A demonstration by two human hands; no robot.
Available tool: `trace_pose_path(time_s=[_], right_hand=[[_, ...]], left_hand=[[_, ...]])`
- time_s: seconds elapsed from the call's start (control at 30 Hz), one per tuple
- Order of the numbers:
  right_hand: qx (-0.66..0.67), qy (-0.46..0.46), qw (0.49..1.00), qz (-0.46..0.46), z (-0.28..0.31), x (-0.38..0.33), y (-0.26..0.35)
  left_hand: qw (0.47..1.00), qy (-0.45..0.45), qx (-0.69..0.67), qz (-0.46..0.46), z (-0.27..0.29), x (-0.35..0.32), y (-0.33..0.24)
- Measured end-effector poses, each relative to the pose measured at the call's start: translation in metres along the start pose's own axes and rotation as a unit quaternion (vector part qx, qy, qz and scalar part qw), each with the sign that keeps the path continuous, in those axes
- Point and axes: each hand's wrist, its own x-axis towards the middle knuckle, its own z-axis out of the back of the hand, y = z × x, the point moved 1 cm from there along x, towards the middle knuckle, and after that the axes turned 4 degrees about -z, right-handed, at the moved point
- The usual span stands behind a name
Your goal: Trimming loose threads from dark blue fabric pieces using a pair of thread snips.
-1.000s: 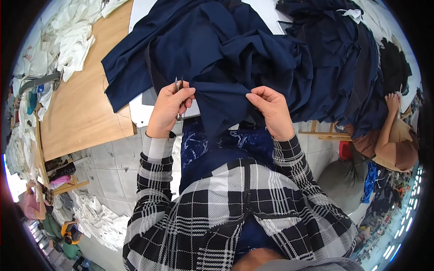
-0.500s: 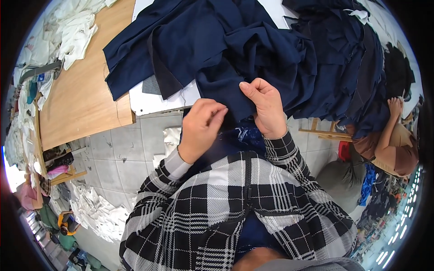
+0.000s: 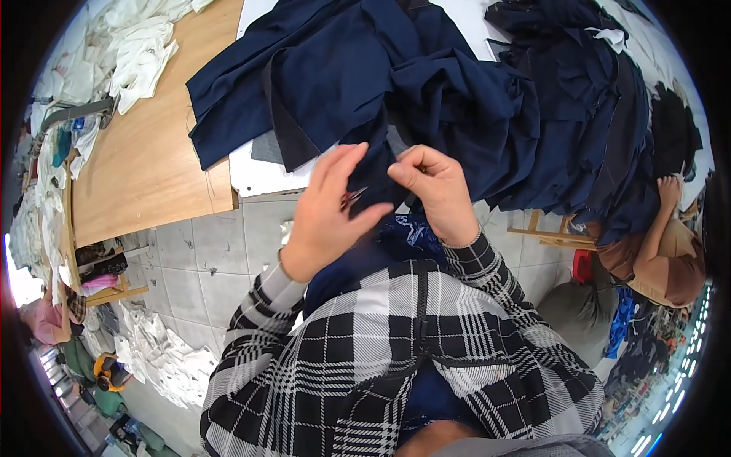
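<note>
Navy cloth (image 3: 335,84) lies heaped over the table edge, and part of it hangs down between my hands. My right hand (image 3: 435,194) is closed in a pinch at the hanging cloth, thumb against bent forefinger. A small grey patch shows just above that pinch. To the left, my left hand (image 3: 324,217) has its thumb and forefingers spread apart, touching or very near the cloth. A small pointed metal tool with red on it, like thread snips (image 3: 352,197), sits against its palm; its other end is hidden by the hand.
A wooden tabletop (image 3: 152,152) and a white board (image 3: 259,180) extend ahead. White garments (image 3: 145,61) lie at far left, with more on the tiled floor (image 3: 217,244). Another navy pile (image 3: 563,114) hangs at right, near a wooden stool (image 3: 552,234) and another person's arm (image 3: 655,228).
My left hand has opened from a pinch, its fingers spreading and the metal tool coming into view. My right hand has moved slightly down and left, its thumb now folded to the forefinger.
</note>
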Motion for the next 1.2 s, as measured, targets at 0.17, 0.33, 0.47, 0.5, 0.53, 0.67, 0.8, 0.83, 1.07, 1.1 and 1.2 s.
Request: trace_pose_path(time_s=[0.17, 0.33, 0.47, 0.5, 0.53, 0.67, 0.8, 0.83, 1.07, 1.1, 1.2], right_hand=[[-0.076, 0.058, 0.995, 0.023, 0.005, -0.003, 0.0], [-0.208, 0.063, 0.953, 0.209, 0.017, 0.035, 0.022], [-0.401, 0.212, 0.846, 0.28, 0.006, 0.071, 0.042], [-0.433, 0.265, 0.823, 0.256, 0.004, 0.075, 0.044], [-0.399, 0.229, 0.851, 0.252, 0.002, 0.076, 0.048], [-0.355, 0.206, 0.898, 0.161, 0.008, 0.054, 0.083], [-0.199, 0.092, 0.975, -0.033, 0.022, 0.046, 0.074], [-0.175, 0.066, 0.982, -0.041, 0.028, 0.047, 0.068], [-0.253, 0.039, 0.967, 0.01, 0.043, 0.033, 0.059], [-0.256, 0.039, 0.966, 0.008, 0.045, 0.032, 0.059], [-0.252, 0.083, 0.963, 0.037, 0.052, 0.029, 0.061]], left_hand=[[0.933, 0.064, -0.239, 0.261, -0.005, 0.001, 0.026], [0.802, 0.059, -0.475, 0.357, 0.012, 0.0, 0.038], [0.777, 0.036, -0.528, 0.341, 0.021, 0.003, 0.039], [0.783, 0.034, -0.533, 0.319, 0.025, 0.003, 0.042], [0.789, 0.028, -0.538, 0.297, 0.029, 0.002, 0.047], [0.817, -0.033, -0.497, 0.291, 0.042, 0.018, 0.048], [0.884, 0.023, -0.356, 0.303, 0.028, 0.04, 0.076], [0.913, 0.045, -0.257, 0.313, 0.027, 0.045, 0.083], [0.967, 0.096, -0.223, 0.074, 0.012, 0.077, 0.047], [0.954, 0.152, -0.247, 0.074, 0.004, 0.082, 0.037], [0.863, 0.294, -0.361, 0.196, -0.02, 0.092, 0.034]])
